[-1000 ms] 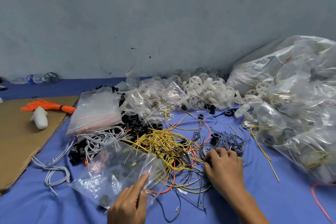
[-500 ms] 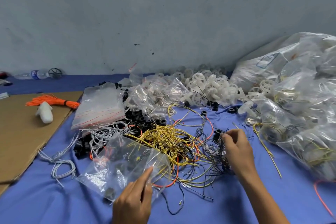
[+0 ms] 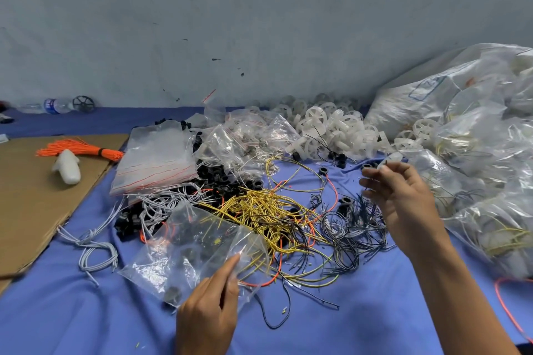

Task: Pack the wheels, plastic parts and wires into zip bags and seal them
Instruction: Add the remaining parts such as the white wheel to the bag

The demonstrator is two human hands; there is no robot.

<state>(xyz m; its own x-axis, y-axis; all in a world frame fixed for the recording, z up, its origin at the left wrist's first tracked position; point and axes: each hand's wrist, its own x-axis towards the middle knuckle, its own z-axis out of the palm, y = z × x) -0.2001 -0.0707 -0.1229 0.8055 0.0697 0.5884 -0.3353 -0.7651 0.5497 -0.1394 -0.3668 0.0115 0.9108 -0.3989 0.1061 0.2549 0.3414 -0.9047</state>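
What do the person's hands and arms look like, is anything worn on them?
Both are bare. The left hand and the right hand show no gloves, rings or watch. The right forearm is uncovered as far as the picture's edge, with no sleeve in view.

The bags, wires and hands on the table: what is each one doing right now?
Zip bag: open, held at its mouth by the left hand.
Right hand: raised over the dark wires; blurred, grip unclear.
Yellow wires: loose, tangled.
Grey wires: loose.
Orange wires: tied in a bundle.
White wheels: piled, unpacked.
Empty bags: stacked flat.
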